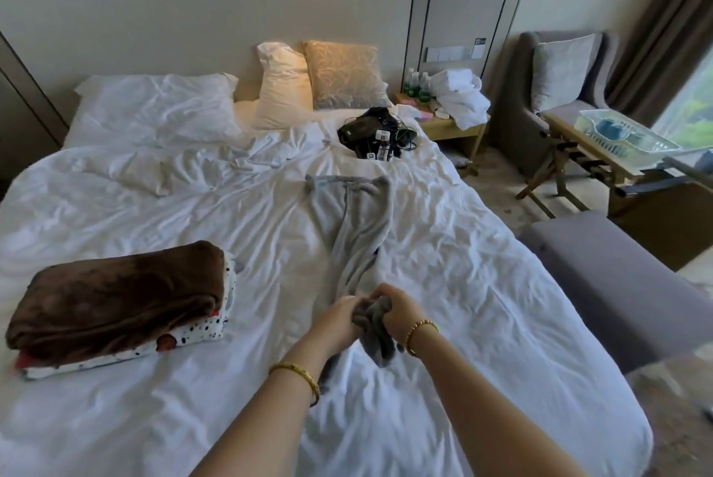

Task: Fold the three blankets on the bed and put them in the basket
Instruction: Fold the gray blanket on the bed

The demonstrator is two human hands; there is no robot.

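A grey blanket (pixel 349 222) lies stretched in a long narrow strip down the middle of the white bed (pixel 482 307). My left hand (pixel 336 316) and my right hand (pixel 393 307) are together at its near end, both gripping the bunched grey cloth, with a tail hanging below them. On the left of the bed a folded brown blanket (pixel 115 295) rests on top of a folded white blanket with coloured dots (pixel 193 335). No basket can be made out for certain.
Pillows and a patterned cushion (pixel 345 75) lean at the headboard. Black gear with cables (pixel 376 137) lies at the bed's far right. A grey bench (pixel 617 283) stands right of the bed, beyond it a nightstand, an armchair and a rack holding a pale plastic tray (pixel 625 137).
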